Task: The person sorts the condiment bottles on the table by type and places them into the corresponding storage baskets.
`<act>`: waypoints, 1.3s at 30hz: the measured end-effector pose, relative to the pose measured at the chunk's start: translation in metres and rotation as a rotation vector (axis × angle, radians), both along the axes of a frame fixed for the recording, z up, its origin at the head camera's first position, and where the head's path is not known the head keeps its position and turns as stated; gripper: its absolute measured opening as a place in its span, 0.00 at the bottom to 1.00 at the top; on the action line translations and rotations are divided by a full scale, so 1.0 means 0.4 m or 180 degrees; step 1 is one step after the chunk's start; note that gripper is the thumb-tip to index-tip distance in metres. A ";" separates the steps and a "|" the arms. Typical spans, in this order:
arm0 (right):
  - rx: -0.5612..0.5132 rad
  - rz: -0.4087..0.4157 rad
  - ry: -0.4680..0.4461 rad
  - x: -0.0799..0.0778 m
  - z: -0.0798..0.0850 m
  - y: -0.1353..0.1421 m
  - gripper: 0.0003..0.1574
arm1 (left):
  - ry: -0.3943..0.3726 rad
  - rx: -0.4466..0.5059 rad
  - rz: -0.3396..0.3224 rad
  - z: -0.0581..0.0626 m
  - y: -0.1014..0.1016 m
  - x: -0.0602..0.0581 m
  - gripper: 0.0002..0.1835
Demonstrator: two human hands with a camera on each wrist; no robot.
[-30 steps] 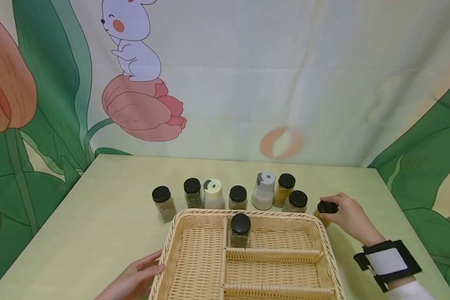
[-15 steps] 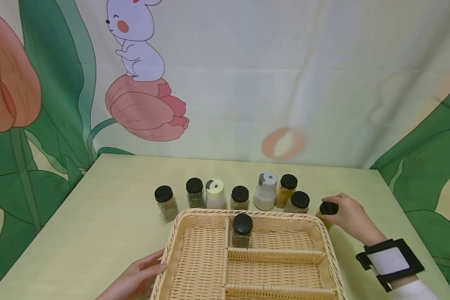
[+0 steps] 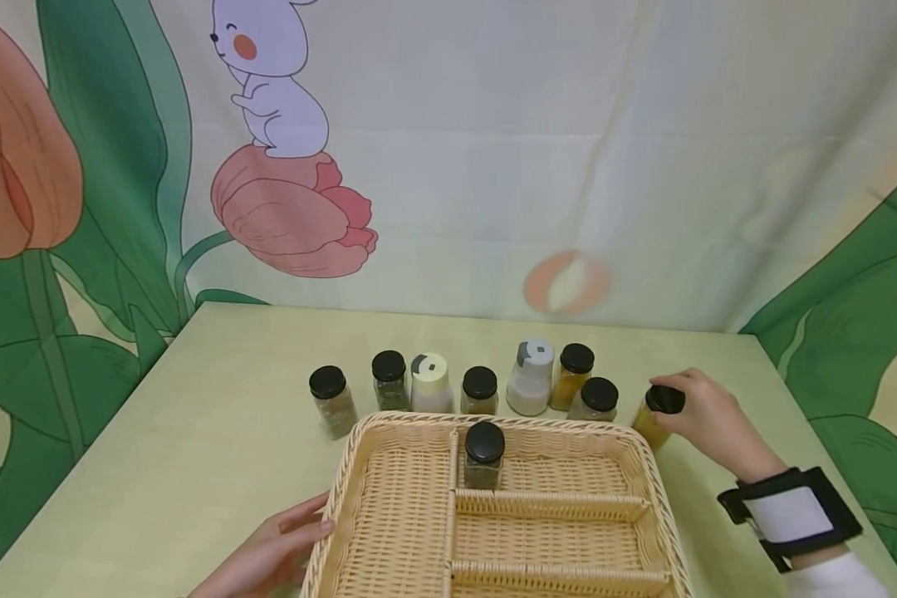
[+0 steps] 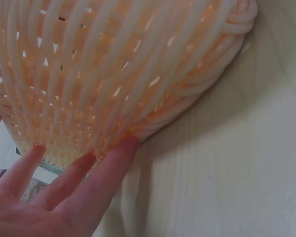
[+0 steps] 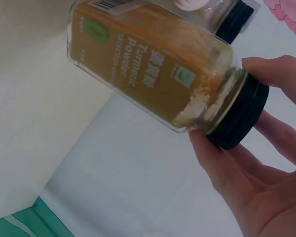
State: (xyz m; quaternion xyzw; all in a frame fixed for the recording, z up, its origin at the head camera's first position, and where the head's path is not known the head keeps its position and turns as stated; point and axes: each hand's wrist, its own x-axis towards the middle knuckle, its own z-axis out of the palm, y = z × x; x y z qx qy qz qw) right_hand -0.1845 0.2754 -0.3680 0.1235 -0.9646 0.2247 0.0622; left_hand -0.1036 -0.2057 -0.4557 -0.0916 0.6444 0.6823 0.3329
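your right hand [image 3: 708,419] pinches the turmeric powder jar [image 5: 148,64] round its black lid [image 5: 242,111], at two o'clock from the wicker basket [image 3: 404,515], perhaps because the lid fits a grasp best. well apart, at nine o'clock, your left hand [image 3: 272,544] rests straight fingers [image 4: 103,180] against the basket's side, probably steadying it.

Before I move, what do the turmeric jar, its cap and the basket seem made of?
Turmeric jar: probably glass; clear and glossy, powder visible through it. Black cap: likely plastic; smooth, low sheen. Basket: pale woven strands, plastic or natural rattan; I can't tell which.
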 end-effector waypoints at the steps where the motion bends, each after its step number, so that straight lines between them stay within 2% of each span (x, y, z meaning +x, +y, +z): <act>1: 0.0013 0.0004 0.0019 0.000 0.005 0.000 0.27 | 0.0014 -0.0001 -0.0003 0.000 0.000 0.000 0.40; 18: 0.0107 0.0176 0.0460 0.015 0.067 0.002 0.26 | 0.0239 0.0167 -0.0084 -0.007 -0.002 0.002 0.39; 25: 0.0143 0.0243 0.0666 0.023 0.087 -0.012 0.25 | 0.0238 0.0150 -0.0063 -0.005 -0.002 0.004 0.39; 39: 0.0165 0.0331 0.0712 0.060 0.121 -0.050 0.26 | 0.0254 0.0097 -0.0052 -0.006 -0.001 0.006 0.39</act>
